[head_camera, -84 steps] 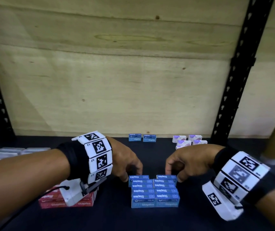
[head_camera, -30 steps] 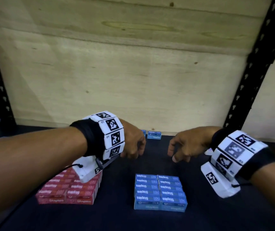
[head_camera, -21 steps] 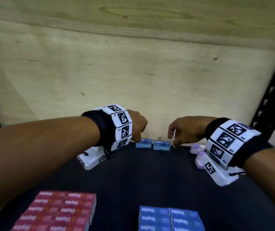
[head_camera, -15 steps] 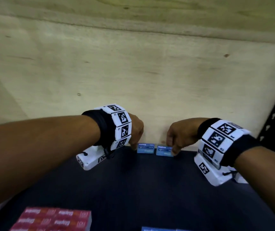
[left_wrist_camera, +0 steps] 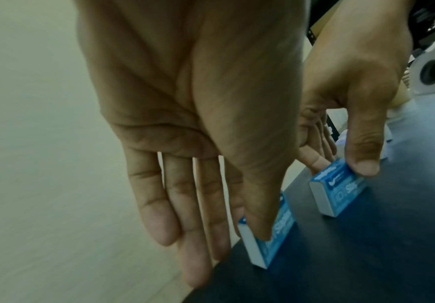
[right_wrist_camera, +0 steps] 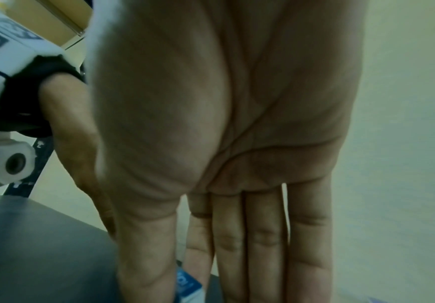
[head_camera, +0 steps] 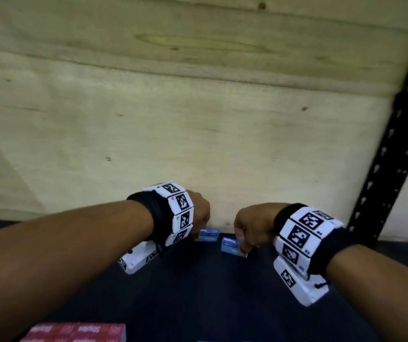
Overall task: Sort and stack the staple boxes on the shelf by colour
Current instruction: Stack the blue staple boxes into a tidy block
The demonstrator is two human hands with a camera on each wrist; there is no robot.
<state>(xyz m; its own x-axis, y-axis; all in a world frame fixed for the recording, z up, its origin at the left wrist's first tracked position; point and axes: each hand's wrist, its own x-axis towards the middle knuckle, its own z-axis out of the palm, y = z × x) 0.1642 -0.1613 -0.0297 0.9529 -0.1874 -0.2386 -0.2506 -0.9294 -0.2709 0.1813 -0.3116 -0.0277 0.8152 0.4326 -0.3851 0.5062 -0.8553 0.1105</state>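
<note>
Two small blue staple boxes sit at the back of the dark shelf [head_camera: 198, 292], against the plywood wall. My left hand [head_camera: 198, 233] pinches the left blue box [head_camera: 209, 235] between thumb and index finger; the left wrist view shows this box [left_wrist_camera: 271, 237] resting on the shelf in that pinch, with the hand [left_wrist_camera: 252, 231] over it. My right hand [head_camera: 242, 248] pinches the right blue box [head_camera: 230, 245], which is tilted and slightly forward of the other. The right wrist view shows only a corner of this box [right_wrist_camera: 188, 287] between thumb and fingers.
A stack of red staple boxes [head_camera: 79, 332] lies at the near left edge of the head view. A sliver of the blue stack [head_camera: 212, 341] shows at the bottom centre. A black shelf upright [head_camera: 390, 149] rises at the right.
Both hands left the blue stack, reached to the back of the shelf and took hold of one blue box each. The right box has shifted forward and tilted.
</note>
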